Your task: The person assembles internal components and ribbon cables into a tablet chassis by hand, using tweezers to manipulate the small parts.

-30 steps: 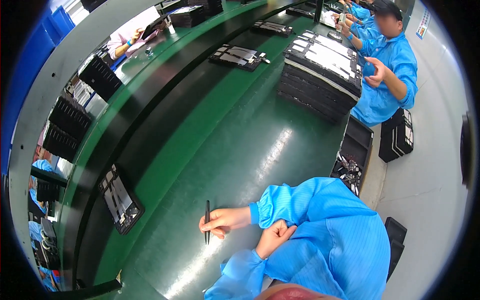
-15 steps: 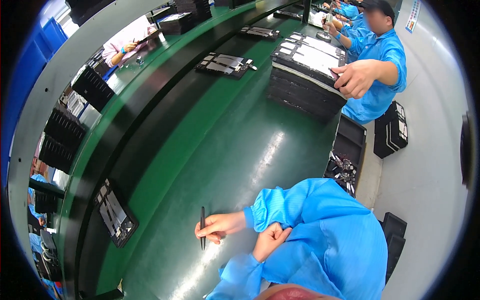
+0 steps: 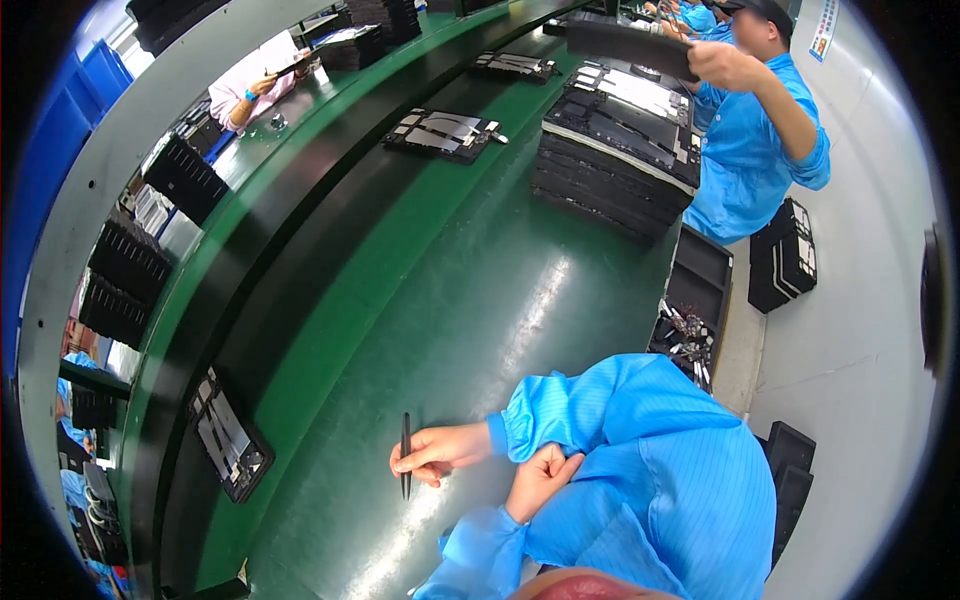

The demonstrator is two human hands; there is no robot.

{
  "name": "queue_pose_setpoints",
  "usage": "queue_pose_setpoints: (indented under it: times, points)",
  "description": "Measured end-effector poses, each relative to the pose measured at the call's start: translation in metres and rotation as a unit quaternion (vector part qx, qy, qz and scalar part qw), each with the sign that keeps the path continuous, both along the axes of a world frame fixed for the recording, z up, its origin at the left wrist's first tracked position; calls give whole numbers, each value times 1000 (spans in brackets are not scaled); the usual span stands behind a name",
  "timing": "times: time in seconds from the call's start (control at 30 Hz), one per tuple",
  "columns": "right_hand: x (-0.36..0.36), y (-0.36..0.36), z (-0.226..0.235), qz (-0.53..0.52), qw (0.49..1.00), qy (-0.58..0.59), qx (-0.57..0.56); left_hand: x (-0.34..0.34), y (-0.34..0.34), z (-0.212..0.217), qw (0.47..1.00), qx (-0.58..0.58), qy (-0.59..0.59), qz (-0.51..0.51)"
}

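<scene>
Over the green workbench (image 3: 450,300), my right hand (image 3: 440,452) is closed in a pinch round black tweezers (image 3: 405,455), which stand nearly upright. My left hand (image 3: 540,482) is curled against my blue right sleeve, close to the elbow; its fingertips are partly hidden, and whether it holds anything cannot be seen. Nearest to my right hand on the left is a black tray (image 3: 232,440) with an opened flat device in it, lying on the belt strip beyond the bench.
Two more trays, a middle one (image 3: 445,135) and a farther one (image 3: 515,66), lie along the belt. A tall stack of black trays (image 3: 615,170) stands at the far right, beside a co-worker in blue (image 3: 750,150) holding up a dark tray (image 3: 630,45). An open drawer (image 3: 700,280) holds small parts.
The co-worker has raised a dark tray off the stack, uncovering a darker device beneath. The trays on the belt have slid slightly toward the near left. Both my hands have stayed still.
</scene>
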State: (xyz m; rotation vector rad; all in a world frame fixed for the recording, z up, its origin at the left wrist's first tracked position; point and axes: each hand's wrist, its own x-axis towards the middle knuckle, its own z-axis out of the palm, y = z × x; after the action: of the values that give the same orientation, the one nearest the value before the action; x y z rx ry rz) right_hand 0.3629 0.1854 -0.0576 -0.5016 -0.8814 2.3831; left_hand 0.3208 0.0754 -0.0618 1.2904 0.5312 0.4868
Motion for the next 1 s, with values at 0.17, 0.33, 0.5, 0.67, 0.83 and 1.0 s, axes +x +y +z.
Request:
queue_pose_setpoints:
  times: [0.17, 0.33, 0.5, 0.67, 0.83, 1.0]
  points:
    - [-4, -1, -5, -2, 1000, -1, 8, -3, 0, 4, 1000, 7, 8, 3]
    - [14, 3, 13, -87, 990, -90, 62, 1, -3, 10, 999, 28, 46, 8]
    - [75, -26, 78, -554, 715, -172, 391, -1, 3, -4, 999, 24, 23, -16]
    - [218, -125, 78, -791, 479, -315, 214, 7, 2, 7, 998, -9, 27, -56]
    - [383, -236, -41, -712, 316, -624, 65, 16, -1, 14, 999, -6, 19, -27]
    - [397, -252, -101, -567, 363, -740, 2, 19, 0, 14, 999, 13, 19, -27]
